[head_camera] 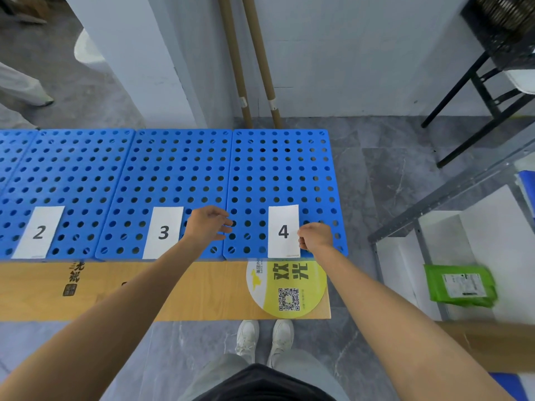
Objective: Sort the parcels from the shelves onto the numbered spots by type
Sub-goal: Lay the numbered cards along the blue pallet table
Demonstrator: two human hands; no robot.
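Note:
Blue perforated panels (179, 169) lie on the floor with white number cards on their near edge: card 2 (39, 232), card 3 (163, 232) and card 4 (283, 231). My left hand (209, 224) hovers between cards 3 and 4, fingers loosely curved and holding nothing. My right hand (315, 236) is at the right edge of card 4, fingers curled at the card's edge; whether it pinches the card I cannot tell. A green parcel (460, 285) with a white label lies on the low shelf (440, 209) at the right. No parcel lies on the panels.
A wooden board (173, 287) with a round yellow sticker (286, 287) lies in front of the panels. Two cardboard tubes (252, 62) lean on the wall behind. A black stand (486, 82) is at the far right. My white shoes (263, 337) stand on grey floor.

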